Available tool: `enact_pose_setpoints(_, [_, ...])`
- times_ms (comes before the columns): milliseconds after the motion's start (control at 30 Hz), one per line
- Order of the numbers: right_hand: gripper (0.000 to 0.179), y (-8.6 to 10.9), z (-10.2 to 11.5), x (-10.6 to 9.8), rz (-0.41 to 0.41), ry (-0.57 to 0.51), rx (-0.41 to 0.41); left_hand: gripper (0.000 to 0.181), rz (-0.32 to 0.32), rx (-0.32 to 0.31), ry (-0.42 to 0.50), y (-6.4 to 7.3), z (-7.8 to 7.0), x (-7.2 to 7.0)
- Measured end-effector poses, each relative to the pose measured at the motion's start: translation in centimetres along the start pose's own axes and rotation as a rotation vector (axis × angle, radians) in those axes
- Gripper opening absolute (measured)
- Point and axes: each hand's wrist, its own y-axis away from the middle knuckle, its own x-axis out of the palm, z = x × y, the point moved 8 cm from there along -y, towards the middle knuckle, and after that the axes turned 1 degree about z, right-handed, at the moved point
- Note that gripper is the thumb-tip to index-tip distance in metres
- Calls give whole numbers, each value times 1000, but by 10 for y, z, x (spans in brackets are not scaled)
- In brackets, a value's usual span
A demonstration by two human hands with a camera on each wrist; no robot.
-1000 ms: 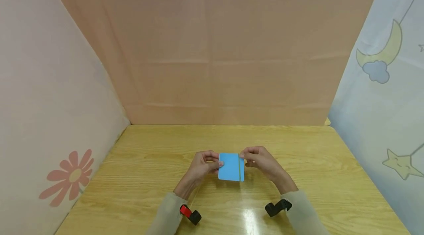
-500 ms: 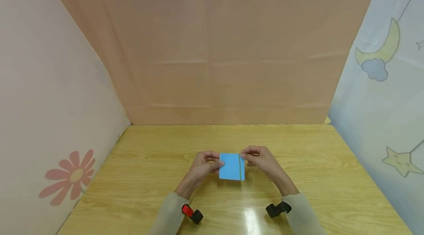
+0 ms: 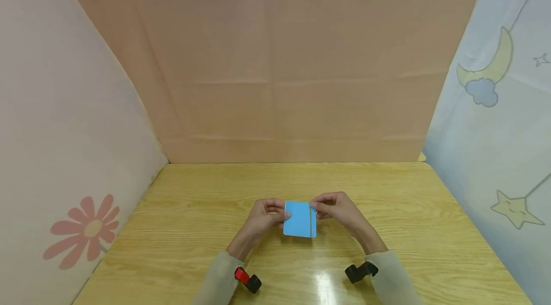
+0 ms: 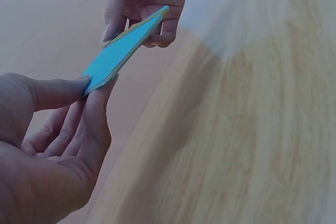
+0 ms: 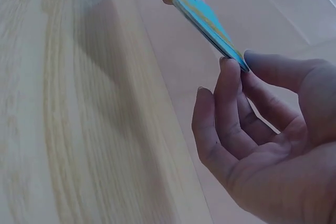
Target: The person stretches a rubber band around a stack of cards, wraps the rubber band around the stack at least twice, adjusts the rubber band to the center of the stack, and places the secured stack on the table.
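Note:
A thin, square-cornered stack of blue cards with slightly rounded tips is held level-ish above the table in the head view. Around it, near its right edge, runs a yellow rubber band. My left hand pinches the stack's left edge, thumb on top and fingers beneath. At the upper right corner, beside the band, my right hand pinches with thumb and fingertips. Layered edges of the cards show in the right wrist view; whether the right fingertips touch the band there cannot be told.
The wooden table lies beneath both hands. A plain tan backdrop stands at its far edge, with a flower-printed wall sheet at left and a moon-and-star sheet at right.
Both hands keep their pinch on the card stack, which has tilted slightly. The band stays near the right edge. The head view has shifted a little.

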Motion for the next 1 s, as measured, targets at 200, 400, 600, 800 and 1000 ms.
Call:
enact_pose_setpoints(200, [33,-3,1,-2,8,43,19,30,9,-10,5,0,5,-2])
enact_pose_setpoints(400, [33,-9,1,1,24,34,19,37,-42,-10,-5,6,8,-7])
enact_pose_setpoints(600, [32,-11,4,2,68,36,11,31,-49,-15,-15,8,11,-9])
enact_pose_setpoints(800, [31,-14,10,1,157,68,-13,32,-24,-18,6,6,12,-8])
enact_pose_setpoints(1000, [24,-19,12,-1,246,122,-9,30,0,-24,14,7,12,-7])
